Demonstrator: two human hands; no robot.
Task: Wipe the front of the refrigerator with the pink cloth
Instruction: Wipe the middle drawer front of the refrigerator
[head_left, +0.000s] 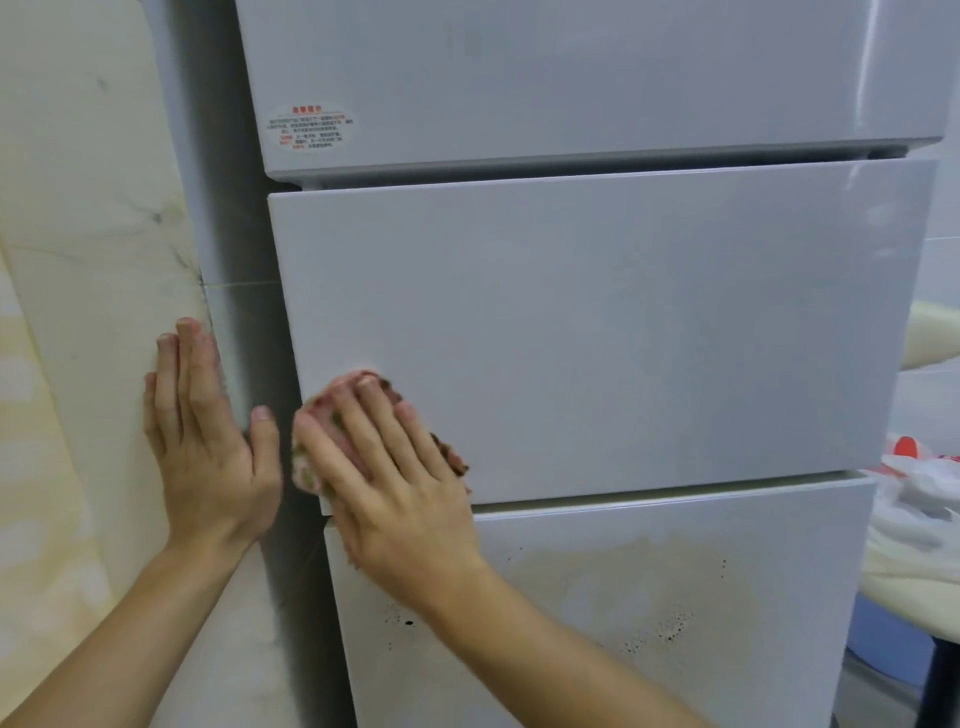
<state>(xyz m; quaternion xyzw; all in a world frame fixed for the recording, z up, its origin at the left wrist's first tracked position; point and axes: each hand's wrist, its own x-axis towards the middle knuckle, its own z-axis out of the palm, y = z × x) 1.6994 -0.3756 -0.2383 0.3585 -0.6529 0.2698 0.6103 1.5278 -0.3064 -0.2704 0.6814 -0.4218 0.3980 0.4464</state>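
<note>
The white refrigerator (597, 322) fills the view, with an upper door, a middle drawer front and a lower door. My right hand (395, 483) presses the pink cloth (311, 467) flat against the lower left corner of the middle drawer front; the cloth shows pink with brownish patches around my fingers. My left hand (202, 431) lies flat, fingers together, on the marbled wall beside the refrigerator's left side, holding nothing. The lower door (649, 597) carries yellowish stains and dark specks.
A marbled cream wall (88, 260) stands to the left, close to the refrigerator's grey side panel (228, 234). An oval sticker (310, 128) with red text sits on the upper door. White plastic bags with red print (919, 483) lie at the right edge.
</note>
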